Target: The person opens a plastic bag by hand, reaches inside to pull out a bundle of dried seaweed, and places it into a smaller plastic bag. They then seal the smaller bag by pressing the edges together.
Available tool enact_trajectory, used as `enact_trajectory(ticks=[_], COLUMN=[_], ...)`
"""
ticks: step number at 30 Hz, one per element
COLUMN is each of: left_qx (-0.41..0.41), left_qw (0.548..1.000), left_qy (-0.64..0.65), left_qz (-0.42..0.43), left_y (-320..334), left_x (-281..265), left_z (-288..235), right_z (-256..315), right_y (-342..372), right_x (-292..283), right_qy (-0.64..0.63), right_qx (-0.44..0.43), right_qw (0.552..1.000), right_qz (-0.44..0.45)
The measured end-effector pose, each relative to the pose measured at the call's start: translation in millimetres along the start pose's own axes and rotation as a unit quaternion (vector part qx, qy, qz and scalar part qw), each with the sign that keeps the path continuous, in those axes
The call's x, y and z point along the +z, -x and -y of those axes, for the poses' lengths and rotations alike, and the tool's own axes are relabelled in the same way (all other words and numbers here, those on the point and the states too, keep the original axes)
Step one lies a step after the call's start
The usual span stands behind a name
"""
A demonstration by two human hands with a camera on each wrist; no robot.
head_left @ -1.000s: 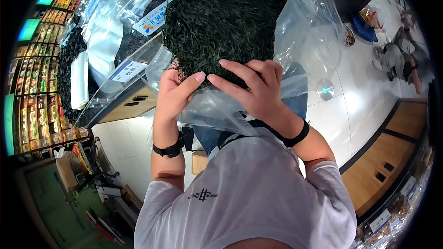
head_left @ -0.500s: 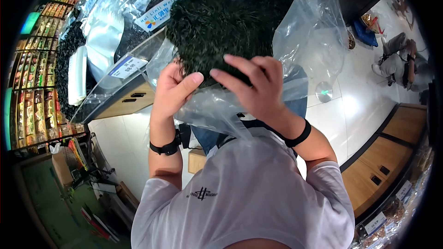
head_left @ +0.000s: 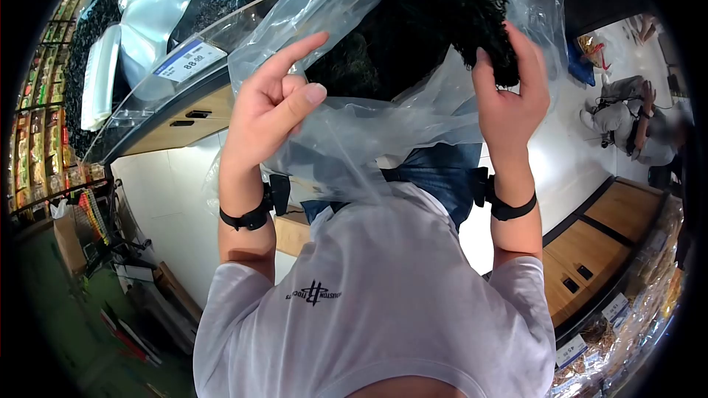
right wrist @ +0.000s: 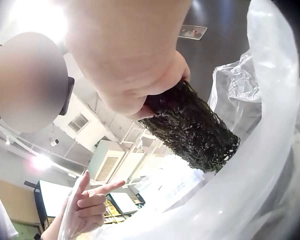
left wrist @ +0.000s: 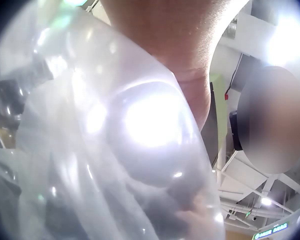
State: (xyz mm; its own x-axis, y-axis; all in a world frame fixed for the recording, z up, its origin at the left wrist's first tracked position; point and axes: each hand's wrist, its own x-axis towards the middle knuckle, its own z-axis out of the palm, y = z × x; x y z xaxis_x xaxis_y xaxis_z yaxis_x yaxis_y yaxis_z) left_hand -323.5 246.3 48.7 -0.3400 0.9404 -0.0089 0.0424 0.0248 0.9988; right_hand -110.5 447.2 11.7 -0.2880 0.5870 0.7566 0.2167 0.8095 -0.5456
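In the head view my right hand pinches the edge of a dark, stringy clump of dried seaweed between thumb and fingers. The right wrist view shows this clump hanging from the fingertips over a large clear plastic bag. Inside the wide mouth of the bag lies more dark seaweed. At the bag's left side is my left hand, its index finger and thumb stretched out, the other fingers bent. Bag film covers much of the left wrist view.
To the left stands a display bin with a clear front panel and a price tag. A stack of plastic bags lies there. Wooden cabinets stand at the lower right; a person is farther off on the right.
Both hands were together at the near edge of the seaweed clump. My right hand has carried it to the right, away from my left hand, exposing the seaweed in the bag.
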Motion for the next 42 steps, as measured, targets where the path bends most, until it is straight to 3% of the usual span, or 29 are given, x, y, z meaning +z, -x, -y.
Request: enact_trajectory(ticks=[6,16,21,25,29,35,41,42], left_qx=[0.0,0.014,0.013,0.007,0.009,0.011,0.013,0.014], left_qw=[1.0,0.999,0.999,0.999,0.999,0.999,0.999,0.998], left_qy=[-0.002,0.016,0.016,0.026,0.033,0.04,0.046,0.051], left_qz=[-0.017,-0.024,-0.026,-0.026,-0.023,-0.022,-0.016,-0.016], left_y=[3,10,12,15,18,18,19,19], left_x=[-4,-9,-10,-12,-16,-16,-14,-14], left_z=[-5,-2,-3,-3,-3,3,4,4], right_z=[3,-3,8,6,21,20,16,19], right_y=[4,-19,-36,-40,-29,0,20,20], right_x=[4,32,43,55,54,61,87,86], right_qy=[-0.03,0.06,0.077,0.09,0.113,0.198,0.286,0.29], right_qx=[0.067,0.046,0.126,0.079,0.072,-0.005,-0.04,-0.012], right_qw=[0.996,0.996,0.986,0.99,0.985,0.967,0.908,0.903], right_qz=[0.044,0.045,0.075,0.069,0.105,0.16,0.302,0.316])
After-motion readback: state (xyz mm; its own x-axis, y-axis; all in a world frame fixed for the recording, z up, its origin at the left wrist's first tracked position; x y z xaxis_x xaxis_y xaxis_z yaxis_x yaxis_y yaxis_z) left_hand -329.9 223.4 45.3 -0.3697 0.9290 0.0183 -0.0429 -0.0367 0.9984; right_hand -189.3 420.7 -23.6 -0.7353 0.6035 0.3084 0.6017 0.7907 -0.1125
